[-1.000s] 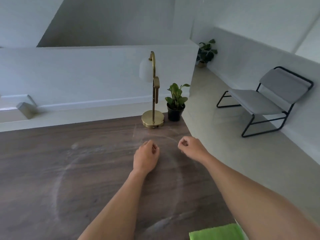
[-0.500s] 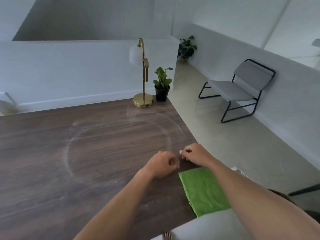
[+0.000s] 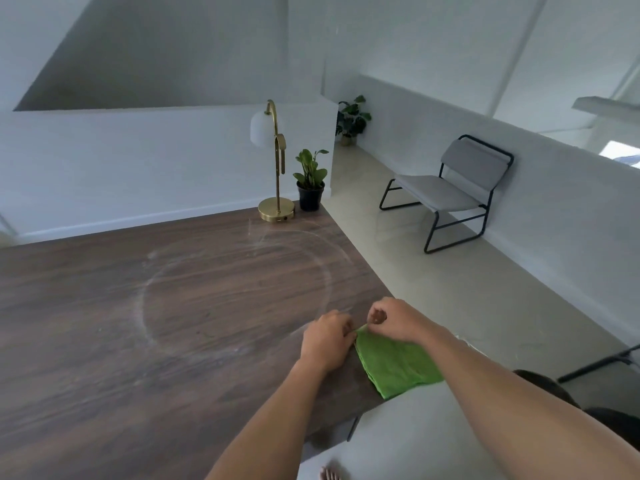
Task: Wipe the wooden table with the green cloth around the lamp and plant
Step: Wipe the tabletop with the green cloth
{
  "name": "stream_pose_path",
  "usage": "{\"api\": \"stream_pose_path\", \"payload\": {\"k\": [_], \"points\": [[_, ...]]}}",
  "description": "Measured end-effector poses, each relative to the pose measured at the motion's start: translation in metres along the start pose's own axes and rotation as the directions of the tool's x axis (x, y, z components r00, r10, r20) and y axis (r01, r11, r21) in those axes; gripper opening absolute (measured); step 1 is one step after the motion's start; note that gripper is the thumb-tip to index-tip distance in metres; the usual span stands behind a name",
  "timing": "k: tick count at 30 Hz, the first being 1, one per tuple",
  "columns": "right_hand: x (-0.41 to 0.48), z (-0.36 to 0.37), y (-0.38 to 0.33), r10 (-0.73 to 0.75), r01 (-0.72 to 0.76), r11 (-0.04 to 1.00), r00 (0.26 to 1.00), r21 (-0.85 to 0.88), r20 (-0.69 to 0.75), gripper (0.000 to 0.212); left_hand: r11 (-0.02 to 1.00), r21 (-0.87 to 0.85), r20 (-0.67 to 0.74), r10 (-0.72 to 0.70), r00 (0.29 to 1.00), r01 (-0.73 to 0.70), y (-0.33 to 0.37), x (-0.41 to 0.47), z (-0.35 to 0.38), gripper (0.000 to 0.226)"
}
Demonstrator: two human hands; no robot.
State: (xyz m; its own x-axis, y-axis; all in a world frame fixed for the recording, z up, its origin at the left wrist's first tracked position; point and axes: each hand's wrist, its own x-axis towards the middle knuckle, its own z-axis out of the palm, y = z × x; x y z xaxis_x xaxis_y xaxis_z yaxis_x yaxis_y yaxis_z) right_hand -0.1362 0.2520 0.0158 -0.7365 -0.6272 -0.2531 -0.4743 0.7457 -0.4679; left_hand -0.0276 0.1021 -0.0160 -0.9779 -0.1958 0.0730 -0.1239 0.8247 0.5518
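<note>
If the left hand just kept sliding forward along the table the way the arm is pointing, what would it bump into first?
Probably nothing nearby: beyond the left hand lies bare wooden table with a chalky ring. Roughly in that line, far off, stands the lamp; depth is hard to judge.

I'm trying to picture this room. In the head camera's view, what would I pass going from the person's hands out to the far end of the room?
green cloth pinched by left hand and right hand → dusty ring on wooden table → brass lamp → small potted plant → larger plant on the floor
</note>
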Motion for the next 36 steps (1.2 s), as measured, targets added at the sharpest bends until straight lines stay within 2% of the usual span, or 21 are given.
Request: {"api": "stream_pose_path", "payload": {"k": [4,5,9,11,14,16,18,20,23,26,28,29,30,31,32,33,34,35,36], "points": [[-0.014,0.006,0.002,0.052,-0.052,0.992,0.999,0.112,-0.001,0.044,0.97,-0.231,0.01,-0.081,0.997,0.081,0.008,0.005,-0.003,0.009],[-0.016,0.006,-0.001,0.053,-0.05,0.988,0.998,0.145,-0.017,0.042,0.951,-0.291,0.024,-0.1,0.995,0.103,0.01,0.006,-0.007,0.007],[-0.009,-0.008,-0.022,0.042,-0.02,0.96,0.996,0.281,-0.074,0.01,0.912,-0.394,-0.034,-0.134,0.99,0.11,0.01,0.017,-0.03,0.004],[-0.002,-0.02,-0.038,0.018,0.004,0.942,0.998,0.335,-0.062,0.005,0.901,-0.422,-0.073,-0.145,0.987,0.101,0.007,0.022,-0.045,0.002],[0.011,-0.041,-0.061,-0.016,0.039,0.924,0.998,0.381,-0.065,0.008,0.926,-0.373,-0.116,-0.11,0.987,0.059,0.004,0.023,-0.072,0.009],[0.018,-0.056,-0.077,-0.045,0.068,0.919,0.997,0.388,-0.068,0.011,0.961,-0.271,-0.112,-0.096,0.989,0.063,0.0,0.019,-0.088,0.012],[0.024,-0.069,-0.09,-0.066,0.083,0.908,0.996,0.411,-0.054,0.014,0.984,-0.143,-0.121,-0.122,0.985,0.104,-0.007,0.016,-0.103,0.005],[0.028,-0.082,-0.101,-0.087,0.108,0.901,0.994,0.419,-0.069,0.015,0.982,-0.086,-0.137,-0.178,0.974,0.167,-0.017,0.012,-0.118,0.006],[0.035,-0.102,-0.105,-0.19,0.227,0.94,0.968,0.253,-0.162,0.014,0.98,-0.079,-0.266,-0.198,0.943,0.184,-0.024,0.011,-0.142,0.006],[0.038,-0.106,-0.103,-0.288,0.312,0.946,0.933,0.087,-0.217,0.014,0.996,0.012,-0.457,-0.071,0.887,0.086,-0.023,0.013,-0.163,0.012],[0.036,-0.101,-0.097,-0.321,0.334,0.942,0.925,0.031,-0.202,0.015,0.997,0.069,-0.468,-0.002,0.884,0.039,-0.022,0.01,-0.167,0.013],[0.036,-0.096,-0.091,-0.324,0.326,0.945,0.936,-0.005,-0.136,0.015,0.997,0.073,-0.405,-0.005,0.914,0.038,-0.024,0.006,-0.163,0.014],[0.035,-0.089,-0.083,-0.302,0.301,0.952,0.953,-0.06,-0.012,0.017,0.996,0.06,-0.271,-0.044,0.962,0.062,-0.028,0.002,-0.156,0.015],[0.034,-0.08,-0.074,-0.246,0.267,0.955,0.956,-0.131,0.158,0.02,0.994,0.046,-0.062,-0.1,0.993,0.103,-0.033,-0.003,-0.146,0.016],[0.032,-0.068,-0.065,-0.146,0.222,0.954,0.931,-0.203,0.334,0.024,0.987,0.036,0.189,-0.158,0.969,0.154,-0.039,-0.01,-0.134,0.017],[0.029,-0.057,-0.057,-0.024,0.171,0.951,0.872,-0.258,0.488,0.025,0.974,0.041,0.435,-0.218,0.874,0.222,-0.042,-0.019,-0.121,0.019],[0.025,-0.046,-0.049,0.08,0.113,0.954,0.799,-0.279,0.596,0.021,0.956,0.061,0.612,-0.264,0.745,0.288,-0.043,-0.028,-0.109,0.02],[0.022,-0.037,-0.041,0.139,0.04,0.966,0.749,-0.255,0.648,0.013,0.941,0.072,0.687,-0.286,0.668,0.33,-0.044,-0.034,-0.1,0.02],[0.022,-0.031,-0.035,0.143,-0.027,0.982,0.745,-0.185,0.652,0.006,0.934,0.048,0.675,-0.292,0.678,0.354,-0.045,-0.038,-0.092,0.02]]}}
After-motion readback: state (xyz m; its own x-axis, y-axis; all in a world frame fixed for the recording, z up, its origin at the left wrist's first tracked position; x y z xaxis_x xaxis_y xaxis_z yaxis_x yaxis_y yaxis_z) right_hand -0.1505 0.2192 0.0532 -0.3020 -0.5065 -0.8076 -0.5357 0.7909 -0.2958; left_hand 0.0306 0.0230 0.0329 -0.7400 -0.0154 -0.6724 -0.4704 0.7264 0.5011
